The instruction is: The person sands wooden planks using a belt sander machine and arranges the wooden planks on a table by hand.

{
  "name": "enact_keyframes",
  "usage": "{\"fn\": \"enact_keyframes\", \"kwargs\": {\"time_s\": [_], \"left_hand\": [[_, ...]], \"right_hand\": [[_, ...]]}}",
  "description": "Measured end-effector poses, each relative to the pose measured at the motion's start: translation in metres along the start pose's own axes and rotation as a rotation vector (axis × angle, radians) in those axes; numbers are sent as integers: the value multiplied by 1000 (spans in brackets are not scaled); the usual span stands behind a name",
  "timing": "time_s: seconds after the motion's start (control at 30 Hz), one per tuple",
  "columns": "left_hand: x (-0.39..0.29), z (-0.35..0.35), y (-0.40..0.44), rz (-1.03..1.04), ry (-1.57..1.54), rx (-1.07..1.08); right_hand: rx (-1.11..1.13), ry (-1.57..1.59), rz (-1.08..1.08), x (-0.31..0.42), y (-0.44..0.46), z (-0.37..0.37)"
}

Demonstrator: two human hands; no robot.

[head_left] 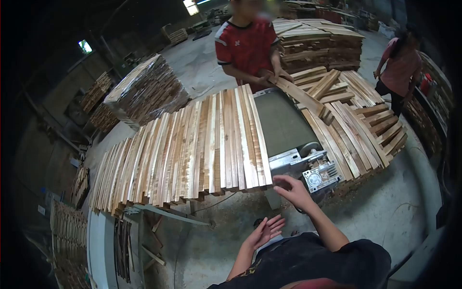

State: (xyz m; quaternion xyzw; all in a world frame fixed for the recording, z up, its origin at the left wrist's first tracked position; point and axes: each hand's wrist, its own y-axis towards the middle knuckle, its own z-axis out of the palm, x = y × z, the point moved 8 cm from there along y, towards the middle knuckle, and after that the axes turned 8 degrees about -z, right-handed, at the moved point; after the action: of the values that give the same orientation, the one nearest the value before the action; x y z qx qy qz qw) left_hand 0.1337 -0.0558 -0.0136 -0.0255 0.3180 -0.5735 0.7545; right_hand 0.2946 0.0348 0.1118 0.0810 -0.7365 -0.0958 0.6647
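Note:
A long row of wooden slats [192,149] lies side by side across the work surface in front of me. My right hand [291,190] is at the near right end of this row, fingers apart and curved, holding nothing; whether a fingertip touches the last slat I cannot tell. Lower down and closer to my body, my left hand [264,232] hangs in the air, palm up with its fingers stretched out and nothing in it. Just right of the row is a dark green conveyor belt [279,123] with a metal motor housing [315,179] at its near end.
Across the belt, a person in a red shirt [248,48] holds several boards [303,98]. A pile of slats [356,130] lies right of the belt. Wrapped wood [147,91] stands at left, stacked wood [320,45] behind. Another person [399,67] stands far right.

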Motion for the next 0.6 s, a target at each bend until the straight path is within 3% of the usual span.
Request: {"fn": "enact_keyframes", "kwargs": {"time_s": [0.1, 0.23, 0.53, 0.6], "left_hand": [[-10, 18, 10, -27, 218, -52], [-29, 44, 32, 46, 397, -91], [-14, 83, 40, 153, 522, -92], [-5, 76, 39, 95, 569, -147]], "right_hand": [[-91, 79, 67, 4, -61, -20], [-55, -52, 198, -14, -111, -58], [-159, -171, 97, 2, -119, -89], [-143, -173, 83, 4, -115, -86]]}}
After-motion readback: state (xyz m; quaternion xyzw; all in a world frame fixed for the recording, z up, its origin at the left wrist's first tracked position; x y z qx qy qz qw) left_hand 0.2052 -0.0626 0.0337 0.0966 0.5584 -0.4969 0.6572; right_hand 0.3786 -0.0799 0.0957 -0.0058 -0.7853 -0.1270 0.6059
